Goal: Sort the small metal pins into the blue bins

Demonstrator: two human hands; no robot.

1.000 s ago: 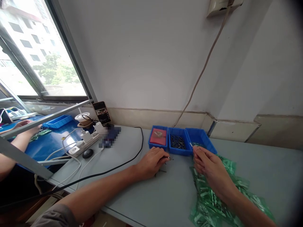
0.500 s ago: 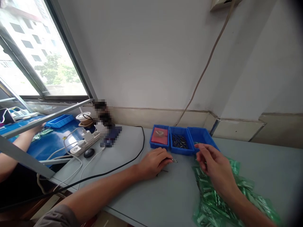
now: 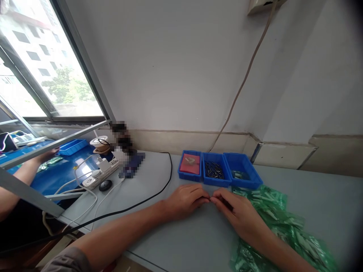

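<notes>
My left hand (image 3: 187,202) is closed in a pinch just above the grey table (image 3: 195,245). My right hand (image 3: 235,207) is pinched too, and its fingertips meet those of the left. The small metal part seen in the left fingers earlier is almost wholly hidden between them now. Behind the hands stand a blue bin with a red packet (image 3: 189,164), a blue bin (image 3: 217,183) of dark metal pins (image 3: 214,170), and a blue bin (image 3: 256,181) with a few small pieces at its bottom. Green plastic bags (image 3: 272,204) of parts lie under and beside my right forearm.
A black cable (image 3: 136,204) crosses the table at left. Near it are a black mouse-like object (image 3: 105,185) and a power strip (image 3: 99,175). Beyond a metal frame, another person's arm (image 3: 31,168) rests over a blue table.
My right hand has moved left, away from the right-hand bin, to my left fingertips. The metal part that stuck out of my left fingers is now covered.
</notes>
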